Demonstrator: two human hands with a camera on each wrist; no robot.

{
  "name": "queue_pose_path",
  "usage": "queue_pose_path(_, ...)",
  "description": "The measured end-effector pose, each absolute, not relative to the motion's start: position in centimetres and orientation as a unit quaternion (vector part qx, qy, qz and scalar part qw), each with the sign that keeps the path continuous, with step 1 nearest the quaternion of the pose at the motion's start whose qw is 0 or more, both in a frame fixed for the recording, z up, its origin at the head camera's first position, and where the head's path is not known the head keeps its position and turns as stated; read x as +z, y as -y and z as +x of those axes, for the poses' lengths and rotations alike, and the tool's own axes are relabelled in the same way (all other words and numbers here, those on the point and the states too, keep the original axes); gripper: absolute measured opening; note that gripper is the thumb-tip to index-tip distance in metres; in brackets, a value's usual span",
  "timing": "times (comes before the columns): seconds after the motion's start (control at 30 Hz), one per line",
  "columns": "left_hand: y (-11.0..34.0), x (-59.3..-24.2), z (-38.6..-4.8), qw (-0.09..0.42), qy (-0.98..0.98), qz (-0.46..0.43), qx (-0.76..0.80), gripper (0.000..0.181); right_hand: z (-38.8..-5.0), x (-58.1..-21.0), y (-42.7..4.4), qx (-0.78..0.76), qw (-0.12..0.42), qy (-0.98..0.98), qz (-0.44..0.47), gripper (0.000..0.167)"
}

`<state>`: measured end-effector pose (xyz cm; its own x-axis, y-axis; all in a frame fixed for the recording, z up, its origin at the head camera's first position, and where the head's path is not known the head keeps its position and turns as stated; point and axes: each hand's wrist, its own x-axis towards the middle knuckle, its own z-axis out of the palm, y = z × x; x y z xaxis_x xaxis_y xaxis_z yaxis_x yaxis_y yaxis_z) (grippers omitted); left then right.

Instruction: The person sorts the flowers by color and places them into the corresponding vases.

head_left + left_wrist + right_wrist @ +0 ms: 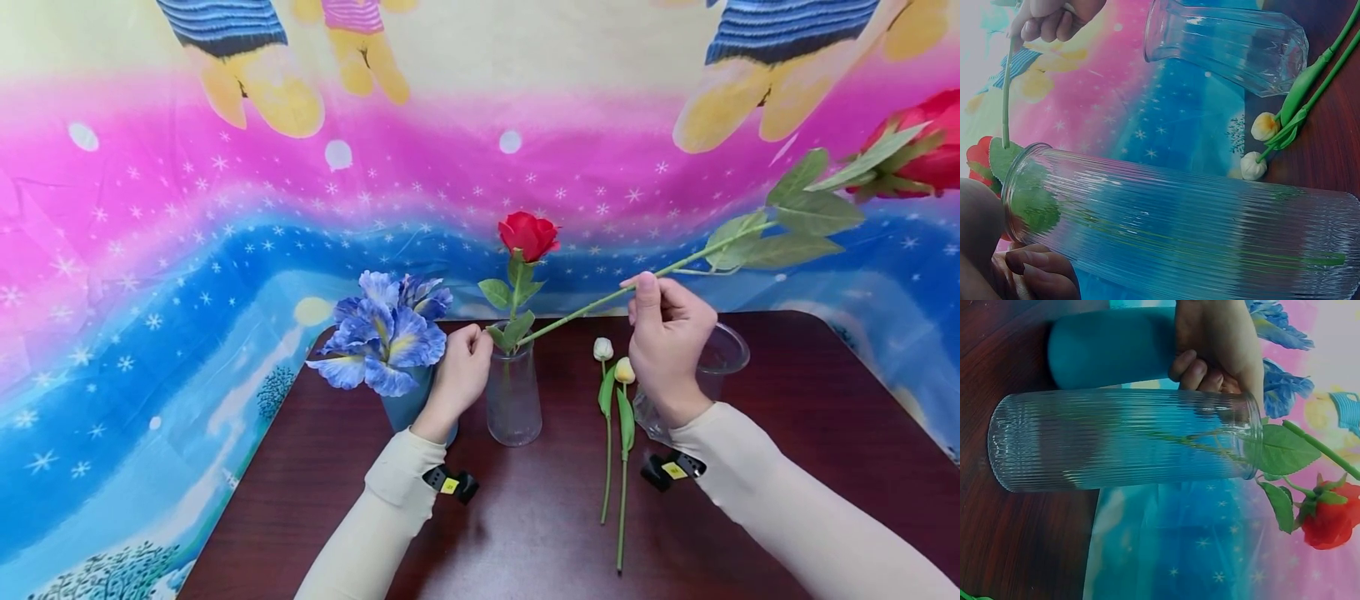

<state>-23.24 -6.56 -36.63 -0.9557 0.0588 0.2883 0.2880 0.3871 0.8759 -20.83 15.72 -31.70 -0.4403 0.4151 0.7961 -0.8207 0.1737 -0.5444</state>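
Above the shiny red-brown wooden table (555, 500), our right hand (669, 342) is raised, thumb and fingers pinching a long red rose with green leaves (722, 247) by its stem. It slants down to the mouth of a tall, clear, ridged glass vase (513, 408), where a red rose on a shorter-looking leafy stem (528, 236) stands. Our left hand (463, 371) is just beside the rim, fingers curled; we cannot tell if they pinch anything. Only the head view shows us the held bloom; the wrist views show its stem end just outside the glass. From the left wrist, we see most of another clear glass vase with a wide lip (1229, 47), partly hidden by our right hand in the head view.
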Motion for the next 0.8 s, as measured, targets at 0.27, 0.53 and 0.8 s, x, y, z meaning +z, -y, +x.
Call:
queue_pose_path(0.27,6.5,-36.6,-23.2,0.111,0.829,-0.101,-0.539,0.038,-21.1,-32.0,-14.8,0.596,0.471,0.623,0.185,0.029)
queue_pose_path(0.53,6.4,-36.6,-23.2,0.104,0.825,-0.106,-0.546,0.038,-21.3,-33.0,-13.8,0.571,0.442,0.664,0.193,0.02)
queue_pose_path(0.8,6.6,-36.7,-23.3,0.104,0.828,-0.105,-0.541,0.038,-21.9,-34.3,-12.8,0.532,0.427,0.706,0.192,0.018)
